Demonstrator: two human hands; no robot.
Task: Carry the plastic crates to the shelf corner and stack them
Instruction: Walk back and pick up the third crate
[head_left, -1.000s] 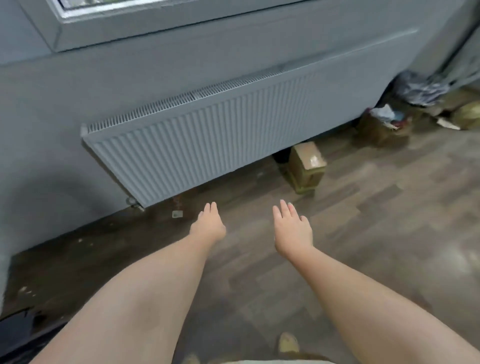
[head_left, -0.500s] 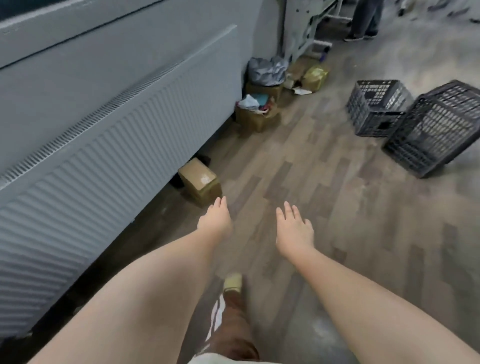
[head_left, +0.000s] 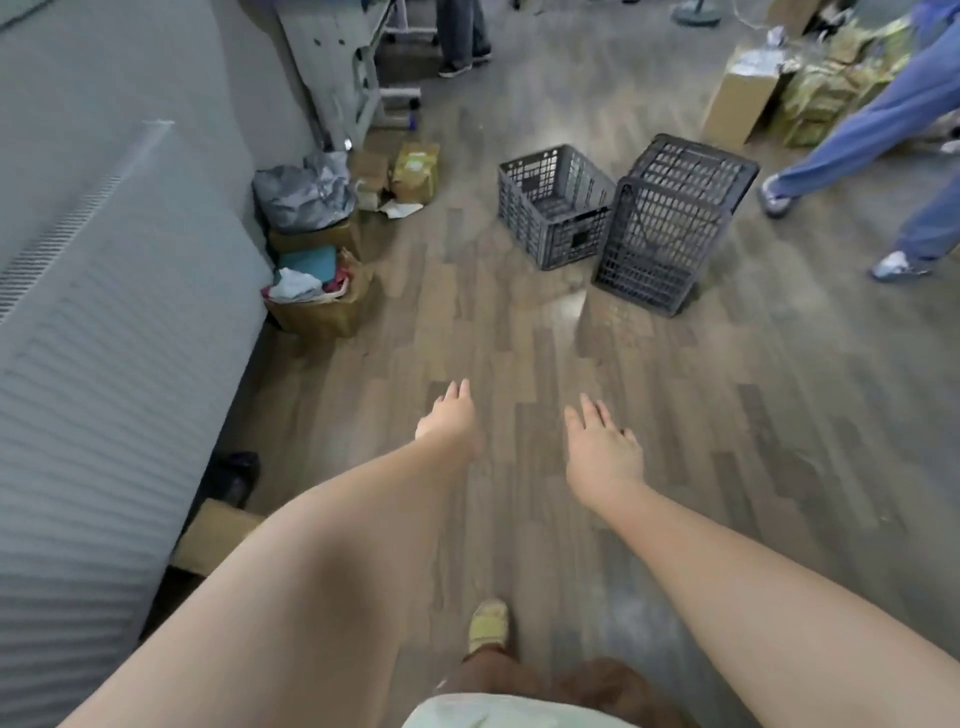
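Radiator (head_left: 78, 415) runs along the wall, left of the left hand. Wood floor (head_left: 727, 467) lies under both hands. Two grey crates ahead of the hands, well apart from them: tipped crate (head_left: 670, 228) stands right of and touching the upright crate (head_left: 553, 208), open top up. Box (head_left: 322, 301) of rags sits ahead-left, near the radiator end. Legs (head_left: 883, 135) in blue trousers stand far right. Left hand (head_left: 449, 423) and right hand (head_left: 602, 449) reach forward, fingers spread loosely, both empty. Shoe (head_left: 488, 623) shows below.
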